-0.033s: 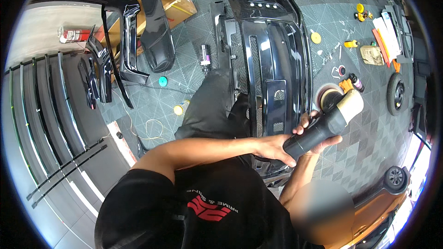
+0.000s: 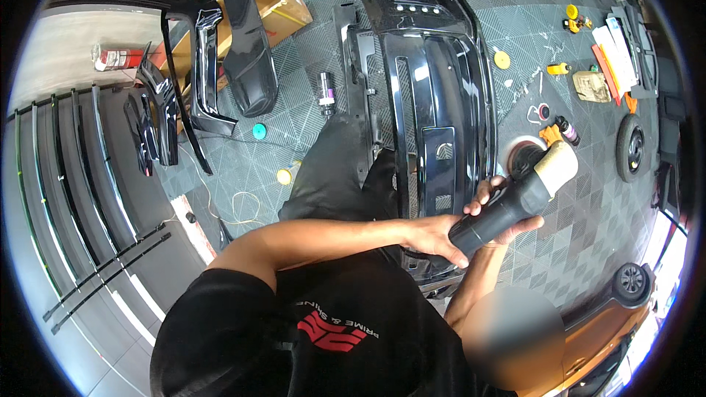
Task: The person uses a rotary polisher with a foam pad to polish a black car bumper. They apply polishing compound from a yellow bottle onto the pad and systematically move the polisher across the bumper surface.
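Black power tool point(image 2: 491, 222), held two-handed, lying directly within the fingers. Rear end: closed over by the left hand point(image 2: 432, 237), thumb and fingers wrapped about the barrel with no gap seen. Mid-body: borne from beneath by the right hand point(image 2: 512, 231), half-closed, with digits curled up on the left side of the barrel and others stretched out past its right side; the contact underneath is hidden. Long axis: run slantwise, from the left fingers toward the far right, and ended by a cream head cover point(image 2: 557, 167) just beyond the right fingers, the nearer of the two hands. Left forearm: laid nearly level across the body; right forearm: brought up steeply from below. Round disc point(image 2: 523, 154): seen just past the right fingers, partly hidden by the tool; whether it is joined to it cannot be told. Glossy black bumper point(image 2: 434, 66): set lengthwise away from the body, to the left of the right fingers and stretched far ahead of them. Orange cloth point(image 2: 550, 134) and dark bottle point(image 2: 567, 129): placed ahead and right of the fingers. Yellow round pad point(image 2: 502, 59): placed farther ahead. Cardboard box point(image 2: 290, 11): stood farthest, ahead and left.
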`<state>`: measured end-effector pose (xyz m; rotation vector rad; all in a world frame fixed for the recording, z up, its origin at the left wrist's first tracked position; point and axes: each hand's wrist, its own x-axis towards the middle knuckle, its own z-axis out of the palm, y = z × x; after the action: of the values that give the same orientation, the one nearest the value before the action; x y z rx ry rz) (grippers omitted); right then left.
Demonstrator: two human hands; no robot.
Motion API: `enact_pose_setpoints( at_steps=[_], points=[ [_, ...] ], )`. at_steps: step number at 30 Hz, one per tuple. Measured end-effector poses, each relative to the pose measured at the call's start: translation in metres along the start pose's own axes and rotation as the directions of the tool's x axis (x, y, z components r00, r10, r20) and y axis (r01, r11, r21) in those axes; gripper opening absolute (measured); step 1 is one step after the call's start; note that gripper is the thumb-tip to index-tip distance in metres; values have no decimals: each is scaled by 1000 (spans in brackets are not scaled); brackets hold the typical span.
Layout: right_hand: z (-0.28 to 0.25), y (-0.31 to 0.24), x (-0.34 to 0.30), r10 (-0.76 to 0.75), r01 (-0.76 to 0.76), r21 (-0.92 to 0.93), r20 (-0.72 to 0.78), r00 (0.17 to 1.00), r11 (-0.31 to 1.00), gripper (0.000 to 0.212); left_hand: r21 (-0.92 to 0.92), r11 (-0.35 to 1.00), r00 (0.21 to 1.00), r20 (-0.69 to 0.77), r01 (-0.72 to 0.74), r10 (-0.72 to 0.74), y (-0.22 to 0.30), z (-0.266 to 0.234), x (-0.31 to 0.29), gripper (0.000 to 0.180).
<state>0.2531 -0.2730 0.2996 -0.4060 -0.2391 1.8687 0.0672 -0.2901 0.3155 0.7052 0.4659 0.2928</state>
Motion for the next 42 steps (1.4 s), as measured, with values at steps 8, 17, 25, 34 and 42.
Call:
enact_pose_setpoints(
  at_steps=[8,17,25,34,42],
  points=[
    [25,37,-6,-13,14,-29,45,999,999,129,131,989,988,128,73,-90,15,-23,-42,91],
    [89,99,-29,80,-71,-269,20,997,961,133,243,969,968,230,42,-100,16,-39,-130,59],
    [158,177,-68,-57,-31,-357,-234,971,933,142,124,985,871,489,-117,42,-3,-52,-207,43],
    [158,230,-49,-281,-90,-489,-633,721,868,93,17,984,931,325,-178,163,-64,-82,-203,50],
    [150,275,-58,-212,-110,-400,-677,705,910,93,46,984,963,216,-174,160,-101,-92,-238,50]
  ],
)
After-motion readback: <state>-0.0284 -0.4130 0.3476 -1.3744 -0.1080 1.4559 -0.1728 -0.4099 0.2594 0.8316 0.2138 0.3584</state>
